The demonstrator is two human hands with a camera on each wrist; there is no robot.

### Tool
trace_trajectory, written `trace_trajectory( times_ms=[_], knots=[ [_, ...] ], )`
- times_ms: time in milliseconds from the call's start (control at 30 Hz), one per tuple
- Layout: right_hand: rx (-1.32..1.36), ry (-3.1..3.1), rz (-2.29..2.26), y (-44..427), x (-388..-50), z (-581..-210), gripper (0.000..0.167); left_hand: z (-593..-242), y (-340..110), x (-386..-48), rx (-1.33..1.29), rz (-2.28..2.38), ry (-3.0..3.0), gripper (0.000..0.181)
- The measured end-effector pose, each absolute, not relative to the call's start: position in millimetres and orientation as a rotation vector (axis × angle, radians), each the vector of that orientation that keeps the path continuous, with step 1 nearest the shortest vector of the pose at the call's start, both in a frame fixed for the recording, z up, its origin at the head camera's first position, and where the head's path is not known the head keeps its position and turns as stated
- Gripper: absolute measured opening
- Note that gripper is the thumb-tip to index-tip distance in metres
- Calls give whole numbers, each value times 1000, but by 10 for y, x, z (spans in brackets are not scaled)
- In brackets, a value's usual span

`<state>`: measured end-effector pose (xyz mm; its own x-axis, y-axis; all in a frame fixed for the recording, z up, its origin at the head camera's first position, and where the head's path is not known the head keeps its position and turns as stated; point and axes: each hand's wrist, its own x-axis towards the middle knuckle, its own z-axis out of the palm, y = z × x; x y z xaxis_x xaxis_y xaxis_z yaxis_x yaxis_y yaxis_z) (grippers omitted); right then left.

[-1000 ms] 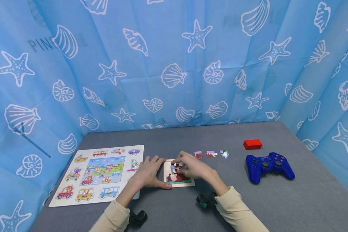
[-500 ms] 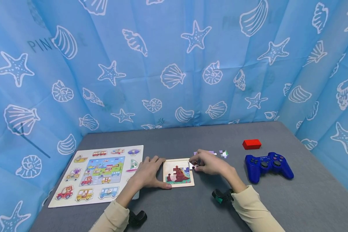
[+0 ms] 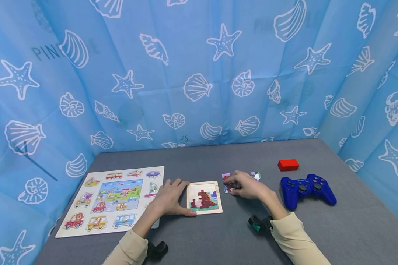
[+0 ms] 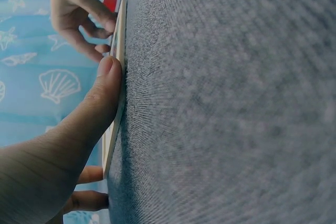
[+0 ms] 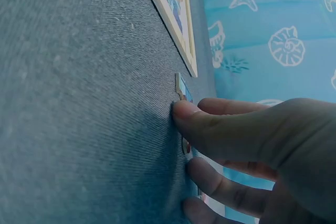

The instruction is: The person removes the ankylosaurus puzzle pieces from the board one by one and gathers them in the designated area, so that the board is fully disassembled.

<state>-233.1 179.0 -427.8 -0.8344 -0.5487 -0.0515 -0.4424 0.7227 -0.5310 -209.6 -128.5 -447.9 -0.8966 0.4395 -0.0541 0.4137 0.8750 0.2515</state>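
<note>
My left hand [image 3: 168, 198] spans the left side of a small wooden puzzle tray [image 3: 209, 212], thumb on the near edge and forefinger at the far left corner. Dark red, green and purple pieces [image 3: 207, 200] fill part of the tray, and its upper left area shows pale. To the right of the tray, my right hand [image 3: 250, 186] pinches a puzzle piece [image 3: 226, 189] low at the table. In the right wrist view, that piece [image 5: 182, 87] shows beyond the thumb and forefinger, which partly cover it. Another piece [image 3: 256, 176] lies past the right hand.
A large vehicle puzzle board [image 3: 66, 226] lies at the left. On the right are a red block [image 3: 288, 165] and a blue game controller [image 3: 306, 189]. A purple-edged piece [image 3: 225, 176] lies just behind the right fingers. A blue shell-patterned curtain [image 3: 199, 110] hangs behind the table.
My right hand has moved right from over the tray with a piece, down to the table beside the loose pieces. The tray's upper left area is uncovered. My left hand has stayed put.
</note>
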Motion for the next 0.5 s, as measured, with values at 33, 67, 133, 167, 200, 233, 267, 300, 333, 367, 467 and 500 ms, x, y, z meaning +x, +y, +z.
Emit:
trace_trajectory(
  times_ms=[33, 67, 133, 167, 200, 233, 267, 300, 333, 367, 467, 500],
  knots=[
    [-801, 2719, -766, 1789, -2331, -4282, 35, -4479, -1285, -2096, 669, 358, 2935, 104],
    [-811, 2717, -772, 1786, -2328, -4284, 34, -4478, -1284, -2094, 668, 358, 2936, 104],
    [-832, 2716, -776, 1777, -2325, -4286, 32, -4479, -1284, -2094, 664, 359, 2935, 104],
    [-838, 2716, -777, 1774, -2322, -4285, 31, -4478, -1283, -2094, 663, 360, 2935, 104],
    [-836, 2717, -777, 1770, -2321, -4287, 30, -4479, -1283, -2093, 662, 361, 2935, 104],
    [-835, 2718, -772, 1768, -2321, -4287, 30, -4480, -1283, -2094, 661, 361, 2936, 104],
    [-827, 2721, -766, 1765, -2320, -4287, 30, -4481, -1283, -2094, 661, 361, 2936, 104],
    [-817, 2721, -760, 1763, -2320, -4286, 30, -4482, -1283, -2095, 661, 361, 2936, 104],
    [-800, 2719, -757, 1761, -2319, -4286, 31, -4482, -1284, -2096, 661, 361, 2936, 104],
    [-793, 2717, -750, 1761, -2319, -4284, 31, -4482, -1284, -2096, 662, 361, 2935, 104],
    [-771, 2710, -736, 1759, -2320, -4288, 32, -4481, -1285, -2096, 662, 363, 2933, 104],
    [-766, 2708, -734, 1758, -2319, -4288, 32, -4480, -1285, -2097, 663, 364, 2933, 104]
  ],
)
